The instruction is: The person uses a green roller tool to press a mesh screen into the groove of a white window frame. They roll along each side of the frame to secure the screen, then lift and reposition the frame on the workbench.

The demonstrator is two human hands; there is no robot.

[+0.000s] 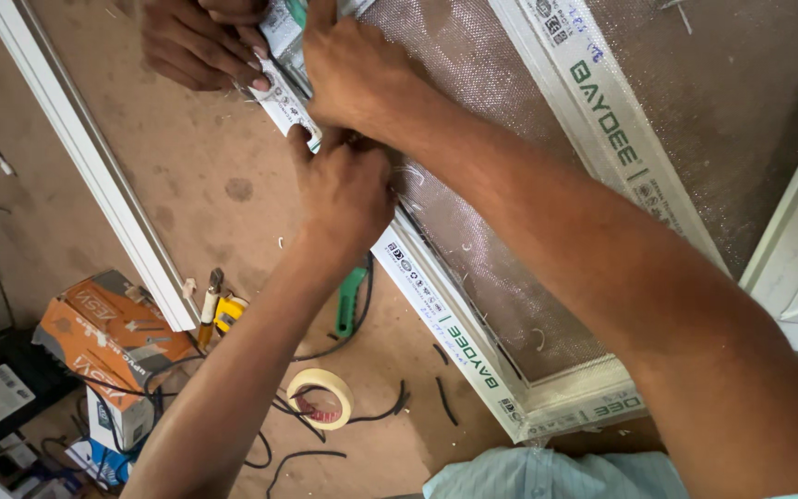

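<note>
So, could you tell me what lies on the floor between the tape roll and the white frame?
In the head view, short black strips lie between the tape roll and the frame.

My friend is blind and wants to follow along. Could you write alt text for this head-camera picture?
Seen from above, a person's left hand and right hand press on the edge of a white window frame fitted with grey mesh, lying on a brown board. Another person's hand holds the frame at the top. A roll of masking tape, black cord pieces and an orange box lie nearby.

bare board (205, 157) open left of frame rail (436, 314), tape roll (322, 397), cables (362, 416), orange box (113, 333) crowding lower left
</note>
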